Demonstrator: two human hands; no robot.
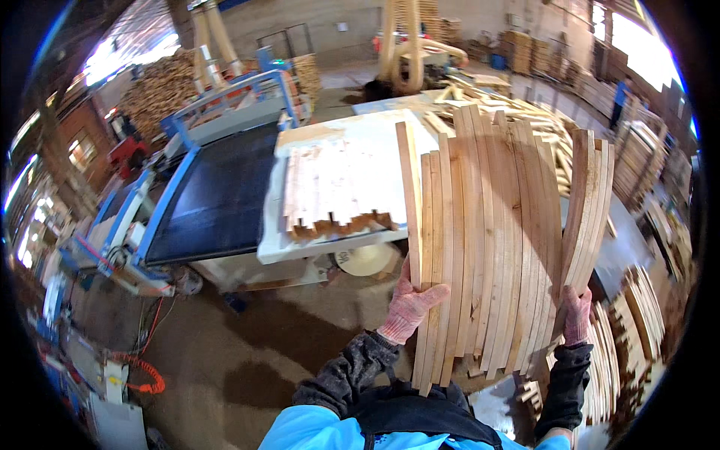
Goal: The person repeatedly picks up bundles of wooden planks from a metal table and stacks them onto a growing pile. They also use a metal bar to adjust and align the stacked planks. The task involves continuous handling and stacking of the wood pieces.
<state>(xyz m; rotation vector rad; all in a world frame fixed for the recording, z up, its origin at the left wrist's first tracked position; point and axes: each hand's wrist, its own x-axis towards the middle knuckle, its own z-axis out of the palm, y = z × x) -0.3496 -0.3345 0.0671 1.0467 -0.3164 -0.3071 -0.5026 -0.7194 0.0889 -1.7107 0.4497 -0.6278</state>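
Observation:
A wide bundle of curved wooden slats (491,247) stands upright in front of me, squeezed edge to edge between my two gloved hands. My left hand (415,302), in a pink work glove, grips the bundle's left side with the thumb laid across the front of the slats. On the opposite side my right hand (577,315), gloved alike, holds the right edge; most of its fingers are hidden behind the wood. At the upper left and right ends, a few slats lean slightly away from the rest.
A white table (270,229) to the left carries a row of slats (330,187). Beyond it is a blue-framed machine with a black conveyor belt (217,199). Loose slats (517,101) are heaped behind the bundle; more stacks (637,322) stand at right. An orange coiled hose (154,379) hangs lower left.

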